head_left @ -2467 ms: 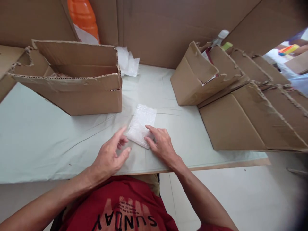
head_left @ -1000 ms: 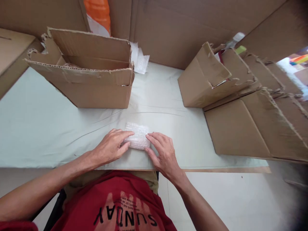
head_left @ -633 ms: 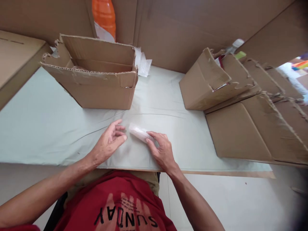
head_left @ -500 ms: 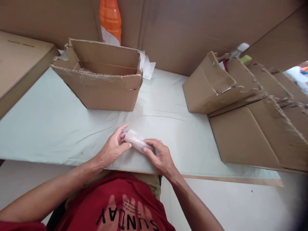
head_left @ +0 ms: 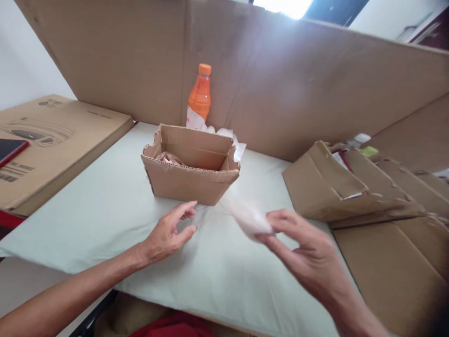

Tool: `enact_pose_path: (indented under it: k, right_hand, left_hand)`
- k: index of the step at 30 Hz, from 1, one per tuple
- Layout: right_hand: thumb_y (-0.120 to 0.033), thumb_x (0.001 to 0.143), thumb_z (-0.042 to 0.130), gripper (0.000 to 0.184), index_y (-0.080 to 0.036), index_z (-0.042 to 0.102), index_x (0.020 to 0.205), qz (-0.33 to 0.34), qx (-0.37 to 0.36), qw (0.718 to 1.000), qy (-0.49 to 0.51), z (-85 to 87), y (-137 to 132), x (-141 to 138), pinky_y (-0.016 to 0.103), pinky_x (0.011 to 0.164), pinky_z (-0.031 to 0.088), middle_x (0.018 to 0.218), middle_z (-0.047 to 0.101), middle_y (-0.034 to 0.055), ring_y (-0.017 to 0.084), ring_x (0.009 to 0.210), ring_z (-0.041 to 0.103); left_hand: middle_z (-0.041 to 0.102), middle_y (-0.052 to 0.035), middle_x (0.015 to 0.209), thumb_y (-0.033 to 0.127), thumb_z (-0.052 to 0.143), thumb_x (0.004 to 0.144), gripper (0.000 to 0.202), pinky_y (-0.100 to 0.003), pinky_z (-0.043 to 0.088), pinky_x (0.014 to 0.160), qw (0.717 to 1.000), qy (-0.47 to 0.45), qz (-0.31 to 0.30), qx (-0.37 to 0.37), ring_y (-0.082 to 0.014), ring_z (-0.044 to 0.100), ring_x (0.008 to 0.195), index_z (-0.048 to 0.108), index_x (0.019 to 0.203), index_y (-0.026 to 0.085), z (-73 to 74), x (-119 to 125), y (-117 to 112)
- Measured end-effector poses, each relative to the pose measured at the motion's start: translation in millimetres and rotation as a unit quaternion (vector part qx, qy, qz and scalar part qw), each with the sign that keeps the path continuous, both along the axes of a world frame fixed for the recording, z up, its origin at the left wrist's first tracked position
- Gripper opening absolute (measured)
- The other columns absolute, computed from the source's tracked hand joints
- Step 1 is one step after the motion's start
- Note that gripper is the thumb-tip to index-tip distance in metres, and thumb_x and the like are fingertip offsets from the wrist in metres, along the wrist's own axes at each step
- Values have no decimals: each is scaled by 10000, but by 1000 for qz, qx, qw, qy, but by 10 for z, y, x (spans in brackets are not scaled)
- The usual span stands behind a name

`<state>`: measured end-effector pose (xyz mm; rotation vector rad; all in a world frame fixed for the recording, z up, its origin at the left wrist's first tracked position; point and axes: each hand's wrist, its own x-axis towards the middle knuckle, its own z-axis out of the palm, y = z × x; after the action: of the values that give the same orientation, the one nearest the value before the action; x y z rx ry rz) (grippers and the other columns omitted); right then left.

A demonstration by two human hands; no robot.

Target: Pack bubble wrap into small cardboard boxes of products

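While a bubble-wrap packet (head_left: 249,221), blurred, is gripped between the thumb and fingers of the right hand (head_left: 308,250), the left hand (head_left: 166,236) is held free, its fingers parted and loosely curved, nearer the desk's front edge. The packet is held over the right-hand part of the desk (head_left: 196,285), which is covered in pale green cloth. Beyond the left hand, toward the rear edge, an open cardboard box (head_left: 189,185) is placed, and a brownish crumpled item (head_left: 170,158) is partly seen in its left end. Behind it, a bottle with an orange cap (head_left: 199,98) and some bubble-wrap pieces (head_left: 239,151) are set by the cardboard panel (head_left: 298,89) along the rear edge. The left end is occupied by a printed flat carton (head_left: 73,133), on which a red-edged dark device (head_left: 12,150) is laid. Toward the right edge, torn-topped cardboard boxes (head_left: 312,187) are lined up, a pale-capped bottle (head_left: 359,139) being partly hidden behind them.
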<state>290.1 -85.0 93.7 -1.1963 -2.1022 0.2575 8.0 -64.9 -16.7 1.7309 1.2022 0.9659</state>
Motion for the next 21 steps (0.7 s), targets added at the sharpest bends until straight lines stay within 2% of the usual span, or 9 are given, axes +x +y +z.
enact_pose_path:
  k: [3, 6, 8, 10, 12, 14, 18, 19, 21]
  right_hand:
    - [-301, 946, 662, 102, -266, 755, 920, -28, 108, 992, -56, 523, 487, -247, 266, 594, 478, 851, 698, 30, 139, 665, 622]
    - [-261, 915, 674, 98, -257, 769, 888, -3, 116, 973, -198, 739, 1099, -623, 271, 584, 447, 846, 726, 22, 147, 665, 633]
    - [-200, 857, 700, 88, -231, 765, 807, 14, 79, 943, -324, 696, 1488, -887, 277, 567, 428, 804, 743, 32, 178, 679, 662]
    - [-145, 811, 706, 107, -199, 754, 732, 23, 39, 901, -432, 562, 1784, -1124, 281, 553, 421, 759, 754, 63, 207, 676, 684]
    - [-110, 791, 697, 121, -177, 758, 711, 38, 5, 868, -495, 402, 1967, -1315, 289, 555, 435, 729, 758, 96, 227, 673, 702]
    - [-89, 785, 685, 133, -171, 771, 726, 60, -22, 853, -517, 274, 2062, -1444, 295, 563, 451, 707, 758, 109, 236, 673, 713]
    - [-110, 801, 657, 159, -199, 789, 786, 102, -54, 849, -516, 254, 2125, -1445, 279, 548, 446, 727, 768, 82, 209, 663, 707]
    - [-131, 810, 654, 158, -211, 790, 805, 107, -56, 857, -501, 303, 2114, -1378, 271, 544, 442, 737, 771, 65, 198, 662, 702]
    - [-182, 838, 642, 161, -232, 791, 872, 86, -38, 902, -421, 438, 2029, -1156, 262, 561, 453, 780, 780, 32, 180, 676, 695]
  left_hand:
    - [693, -144, 1222, 275, 588, 864, 495, -287, 555, 633, 997, -10, 67, -36, -230, 694, 1003, 551, 1350, 188, -151, -114, 214]
    - [691, -149, 1228, 244, 580, 844, 463, -349, 582, 759, 995, -32, 92, -34, -230, 690, 1009, 573, 1302, 183, -349, -118, 262]
    - [685, -139, 1243, 235, 579, 841, 503, -349, 586, 751, 995, -37, 89, -25, -229, 679, 1015, 555, 1343, 209, -451, -96, 229]
    - [670, -129, 1273, 222, 574, 837, 552, -310, 576, 662, 996, -39, 78, -30, -231, 670, 1019, 530, 1387, 245, -505, -81, 187]
    - [665, -123, 1278, 208, 569, 823, 576, -290, 563, 604, 996, -43, 70, -38, -233, 671, 1003, 525, 1394, 262, -515, -80, 164]
    - [675, -122, 1248, 201, 567, 818, 580, -305, 577, 624, 996, -45, 62, -45, -235, 675, 989, 527, 1394, 258, -504, -89, 165]
    - [694, -115, 1206, 195, 569, 818, 571, -356, 606, 739, 996, -44, 63, -38, -237, 686, 998, 533, 1385, 250, -488, -91, 200]
    - [698, -111, 1200, 190, 566, 814, 561, -369, 607, 771, 996, -44, 70, -25, -234, 691, 993, 544, 1372, 249, -479, -90, 210]
    - [711, -94, 1128, 186, 556, 822, 487, -373, 604, 785, 995, -41, 90, 6, -225, 700, 948, 589, 1305, 242, -433, -103, 225]
